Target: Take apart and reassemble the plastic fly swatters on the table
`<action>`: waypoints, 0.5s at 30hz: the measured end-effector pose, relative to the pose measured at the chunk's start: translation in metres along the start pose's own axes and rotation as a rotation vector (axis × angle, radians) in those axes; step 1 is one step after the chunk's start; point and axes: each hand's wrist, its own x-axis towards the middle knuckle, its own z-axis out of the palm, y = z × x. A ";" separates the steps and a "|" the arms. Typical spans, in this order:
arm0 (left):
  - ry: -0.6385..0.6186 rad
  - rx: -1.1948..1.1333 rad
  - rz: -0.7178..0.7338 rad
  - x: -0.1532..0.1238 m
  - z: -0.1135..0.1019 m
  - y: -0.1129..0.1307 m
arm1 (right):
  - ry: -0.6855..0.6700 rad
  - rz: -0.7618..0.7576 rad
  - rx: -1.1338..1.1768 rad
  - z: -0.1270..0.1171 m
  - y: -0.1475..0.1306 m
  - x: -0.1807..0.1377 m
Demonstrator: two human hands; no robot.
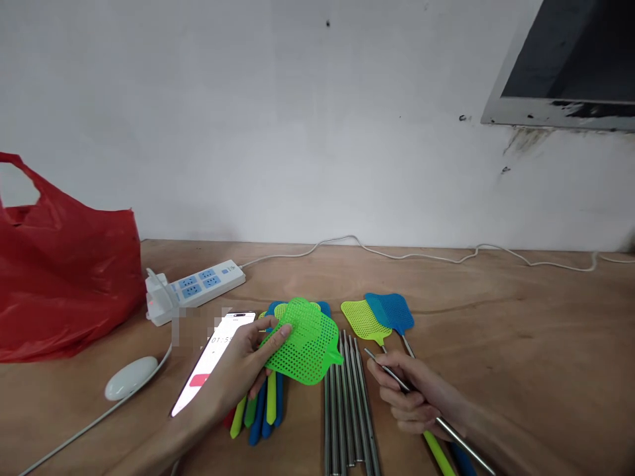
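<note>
My left hand [248, 357] pinches the edge of a green fly swatter head [305, 347], a perforated flat piece whose short socket points right. In my right hand [411, 390] is a thin metal rod [461, 439], its narrow tip aimed up and left toward the socket, apart from it. Under the green head lie more blue and yellow swatter heads [322, 309], partly hidden. Several coloured plastic handles [258, 420] lie below my left hand. A row of metal rods [350, 410] lies between my hands. Beyond my right hand rest a yellow fly swatter [364, 319] and a blue one [394, 312].
A phone [213, 363] with a lit timer screen lies beside my left forearm. Farther left are a white power strip [203, 287], a white oval device [131, 378] on a cable, and a red plastic bag [69, 277]. A white cord [411, 255] runs along the wall.
</note>
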 end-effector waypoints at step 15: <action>-0.250 -0.022 -0.034 -0.005 0.007 -0.011 | 0.019 -0.084 0.014 0.002 0.004 0.002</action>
